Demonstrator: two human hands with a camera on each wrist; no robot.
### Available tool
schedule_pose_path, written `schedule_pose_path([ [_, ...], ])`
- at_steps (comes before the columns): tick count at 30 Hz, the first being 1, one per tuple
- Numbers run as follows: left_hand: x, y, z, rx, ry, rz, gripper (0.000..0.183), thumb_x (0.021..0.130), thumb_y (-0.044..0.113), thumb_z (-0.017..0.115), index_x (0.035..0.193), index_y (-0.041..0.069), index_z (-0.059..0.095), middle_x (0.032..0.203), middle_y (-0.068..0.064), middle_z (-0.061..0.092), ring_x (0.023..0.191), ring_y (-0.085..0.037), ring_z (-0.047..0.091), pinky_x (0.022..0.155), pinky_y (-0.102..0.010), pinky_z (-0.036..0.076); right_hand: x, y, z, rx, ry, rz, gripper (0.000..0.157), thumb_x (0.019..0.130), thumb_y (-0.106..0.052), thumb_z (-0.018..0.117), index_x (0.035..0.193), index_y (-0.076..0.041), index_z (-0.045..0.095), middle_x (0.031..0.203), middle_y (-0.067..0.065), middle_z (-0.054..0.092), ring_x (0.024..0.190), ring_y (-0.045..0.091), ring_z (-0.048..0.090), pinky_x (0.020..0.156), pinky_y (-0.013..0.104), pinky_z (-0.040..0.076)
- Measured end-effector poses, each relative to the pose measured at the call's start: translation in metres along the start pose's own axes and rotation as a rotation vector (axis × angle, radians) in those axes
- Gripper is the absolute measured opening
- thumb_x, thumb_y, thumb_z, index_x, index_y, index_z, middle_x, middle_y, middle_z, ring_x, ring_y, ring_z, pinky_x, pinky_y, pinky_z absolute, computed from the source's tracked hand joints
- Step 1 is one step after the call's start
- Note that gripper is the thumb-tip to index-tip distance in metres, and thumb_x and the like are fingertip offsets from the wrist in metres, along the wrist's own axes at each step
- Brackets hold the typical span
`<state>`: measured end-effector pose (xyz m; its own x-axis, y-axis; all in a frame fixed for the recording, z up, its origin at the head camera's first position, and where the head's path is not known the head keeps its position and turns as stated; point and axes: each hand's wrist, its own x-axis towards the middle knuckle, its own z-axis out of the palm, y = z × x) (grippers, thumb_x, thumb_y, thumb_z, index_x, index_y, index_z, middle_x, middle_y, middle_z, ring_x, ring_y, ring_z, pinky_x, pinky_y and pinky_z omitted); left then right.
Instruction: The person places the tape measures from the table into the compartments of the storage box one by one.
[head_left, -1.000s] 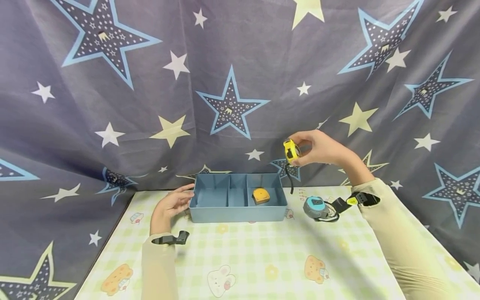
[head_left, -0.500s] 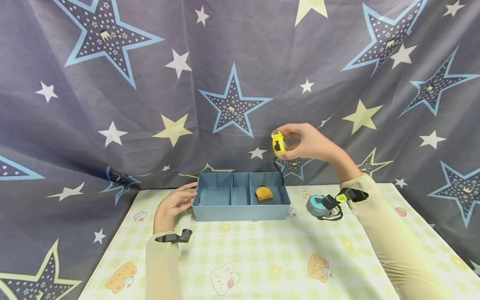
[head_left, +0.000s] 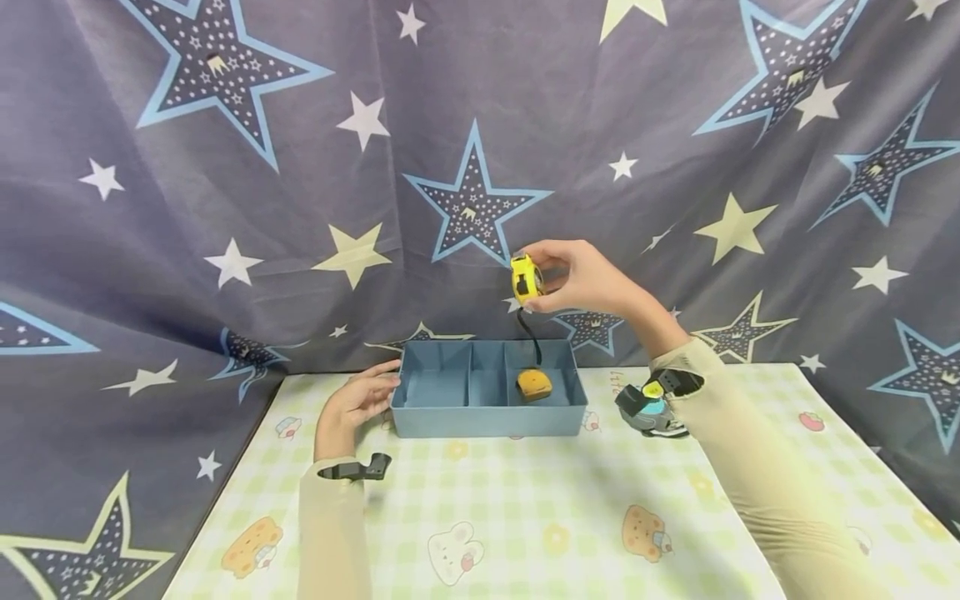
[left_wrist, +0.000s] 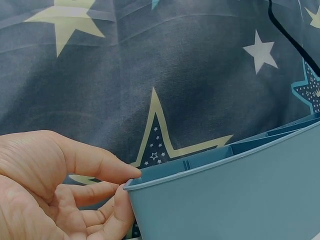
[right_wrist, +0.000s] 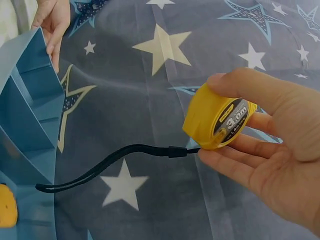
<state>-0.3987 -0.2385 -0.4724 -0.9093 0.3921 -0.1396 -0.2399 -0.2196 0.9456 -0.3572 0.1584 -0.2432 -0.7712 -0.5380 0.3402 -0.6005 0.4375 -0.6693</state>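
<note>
My right hand [head_left: 581, 275] grips a yellow tape measure [head_left: 525, 277] between thumb and fingers, in the air above the right part of a blue box [head_left: 487, 422]. A black wrist strap [right_wrist: 120, 152] hangs from the tape measure; its label reads 3.0m. My left hand [head_left: 356, 404] pinches the rim at the left end of the box, as the left wrist view shows close up. The box has three compartments. In the right one lies an orange-yellow tape measure [head_left: 535, 384]; the middle and left ones hold nothing visible.
A teal and grey tape measure [head_left: 651, 414] lies on the table right of the box, partly hidden behind the right wrist's camera mount [head_left: 649, 393]. A star-patterned curtain [head_left: 300, 150] hangs behind the table [head_left: 525, 517] with its green checked cover.
My right hand has carried the yellow tape measure leftward and slightly up, from right of the box to above its right compartment. My left hand stays at the box's left end.
</note>
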Motion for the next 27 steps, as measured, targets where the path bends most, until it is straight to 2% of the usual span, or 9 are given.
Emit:
schedule_pose_path([
  [1,0.000,0.000,0.000,0.004,0.011,0.000,0.073,0.099,0.009,0.064,0.161,0.004,0.027,0.098,0.004,0.060,0.072,0.001,0.062,0.069,-0.012,0.052,0.002,-0.001,0.002,0.007,-0.003,-0.005,0.064,0.079,-0.002,0.084,0.138,-0.005,0.061,0.123,0.014,0.067,0.114,0.030,0.067,0.090,0.037,0.061],
  [7,-0.004,0.007,0.009,0.036,0.086,-0.038,0.067,0.104,0.002,0.053,0.163,0.004,0.020,0.096,0.006,0.059,0.071,0.000,0.059,0.066,-0.013,0.050,0.013,-0.005,0.014,0.032,-0.003,-0.009,0.065,0.078,-0.002,0.085,0.138,-0.005,0.061,0.124,0.013,0.067,0.115,0.029,0.066,0.091,0.039,0.061],
  [15,-0.011,0.015,0.016,0.018,0.054,-0.053,0.066,0.105,0.000,0.048,0.163,0.002,0.017,0.088,0.005,0.060,0.069,-0.003,0.060,0.064,-0.014,0.051,0.022,-0.005,0.030,0.033,-0.031,0.010,0.067,0.080,-0.003,0.083,0.142,-0.003,0.057,0.130,0.016,0.064,0.117,0.032,0.066,0.091,0.036,0.061],
  [22,-0.011,0.012,0.015,0.029,0.078,-0.041,0.063,0.105,0.000,0.049,0.162,0.003,0.023,0.089,0.007,0.061,0.067,-0.002,0.059,0.064,-0.013,0.051,0.028,-0.002,0.042,0.041,-0.057,0.026,0.068,0.082,-0.004,0.083,0.143,-0.003,0.056,0.131,0.017,0.063,0.118,0.032,0.065,0.093,0.036,0.060],
  [27,-0.005,0.006,0.009,0.026,0.073,-0.032,0.063,0.105,0.000,0.050,0.162,0.004,0.024,0.089,0.007,0.062,0.069,-0.002,0.060,0.065,-0.013,0.052,0.027,0.001,0.050,0.033,-0.075,0.031,0.067,0.081,-0.004,0.084,0.142,-0.005,0.057,0.132,0.015,0.063,0.119,0.031,0.065,0.094,0.037,0.060],
])
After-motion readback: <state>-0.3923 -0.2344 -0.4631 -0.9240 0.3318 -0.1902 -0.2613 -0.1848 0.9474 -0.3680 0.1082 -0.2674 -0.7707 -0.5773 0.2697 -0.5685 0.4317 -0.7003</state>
